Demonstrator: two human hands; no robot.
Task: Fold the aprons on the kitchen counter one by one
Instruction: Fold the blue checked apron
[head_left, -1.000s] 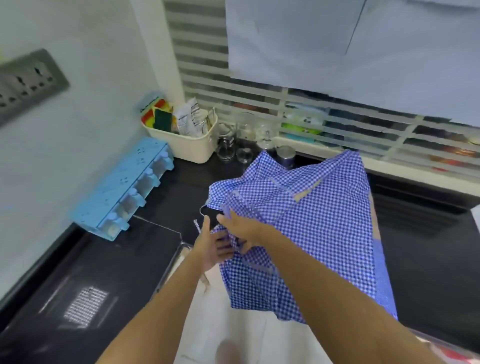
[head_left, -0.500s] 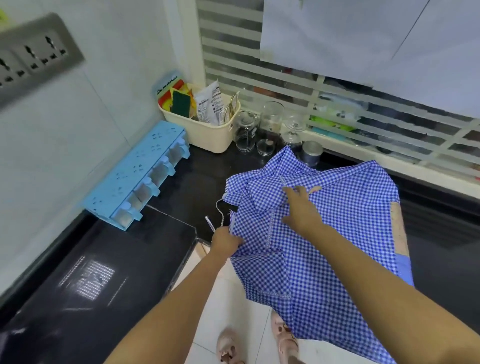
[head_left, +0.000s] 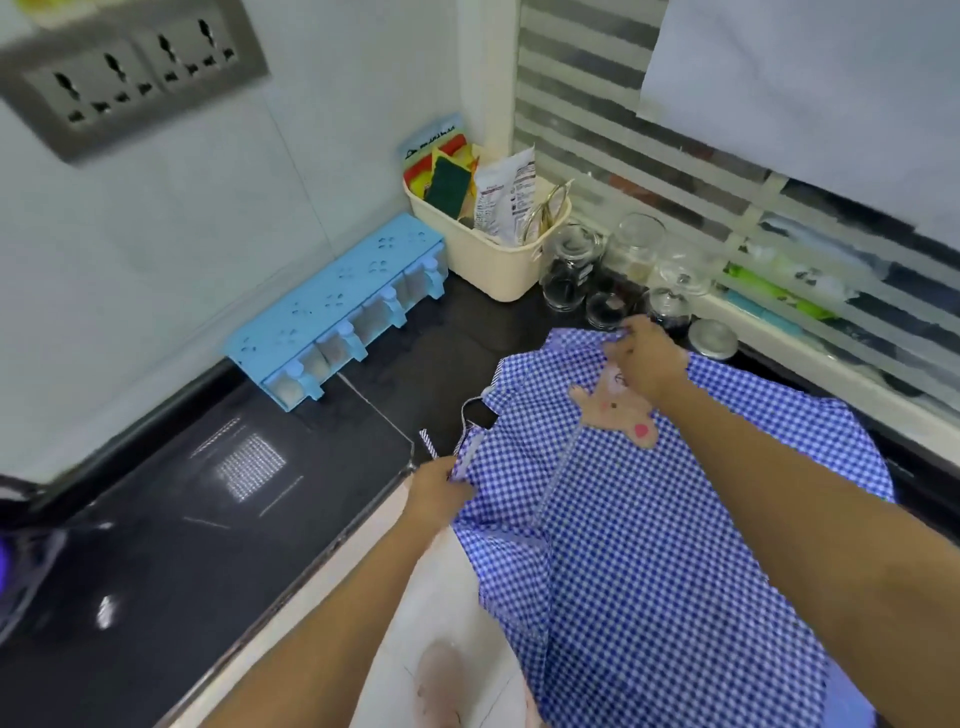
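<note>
**A:** Materials first, from the left?

**B:** Brushed grey socket plate (head_left: 130, 78) high on a smooth pale wall (head_left: 156, 234). Below, glossy black table (head_left: 208, 545), hard and mirror-like, catching a grid of light. Then a sky-blue plastic spice rack (head_left: 337, 312), long and boxy, set against the wall. Next, a cream plastic basket (head_left: 493, 260) with rounded corners, stuffed with sponges and packets. Beside it, round clear glass jars (head_left: 571, 265), clustered near a flat metal lid (head_left: 712, 336).

**A:** And the apron?

**B:** Thin blue-and-white gingham apron (head_left: 649, 545), soft and creased, with a tan bear patch (head_left: 618, 410) sewn near the top. Upper part on the table right of the rack, lower part hanging off the front edge over pale floor tiles (head_left: 447, 597).

**A:** Hands?

**B:** At the table's front edge, the left hand (head_left: 434, 488), fingers curled, pinching the apron's left hem. Farther back, just short of the jars, the right hand (head_left: 647, 361), fingers bunched on the cloth's top edge, just above the bear.

**A:** Room to move?

**B:** Broad run of glossy table between rack, wall and front edge. Tight at the back, with jars and lid just beside the cloth's top.
</note>
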